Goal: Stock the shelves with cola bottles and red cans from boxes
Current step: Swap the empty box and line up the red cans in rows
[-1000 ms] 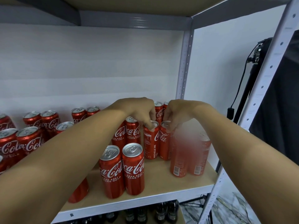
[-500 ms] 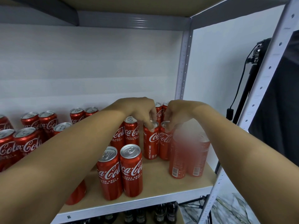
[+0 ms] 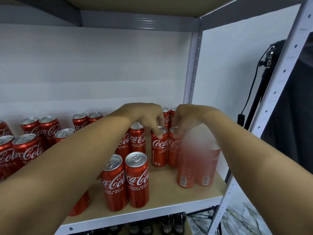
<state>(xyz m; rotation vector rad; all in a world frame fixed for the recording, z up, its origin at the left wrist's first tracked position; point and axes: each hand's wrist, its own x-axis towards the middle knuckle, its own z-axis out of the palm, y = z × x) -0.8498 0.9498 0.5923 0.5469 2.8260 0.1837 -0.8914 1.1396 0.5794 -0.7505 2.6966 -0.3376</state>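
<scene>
On the shelf (image 3: 162,199), each hand, left hand (image 3: 145,116) and right hand (image 3: 186,118), has fingers pinching a can top, left can (image 3: 159,150) and right can (image 3: 173,148); best seat both upright, touching, labels forward.

A white corrugated backing panel (image 3: 94,68) closed off the far side of the bay. To the right, beyond the perforated grey upright (image 3: 277,92), a black tripod (image 3: 259,92) stood against a plain white wall (image 3: 233,65), a black cable (image 3: 252,92) hanging down beside it. A dark cloth (image 3: 298,116) filled the far right edge. Low on the right lay marbled flooring (image 3: 243,221).
</scene>
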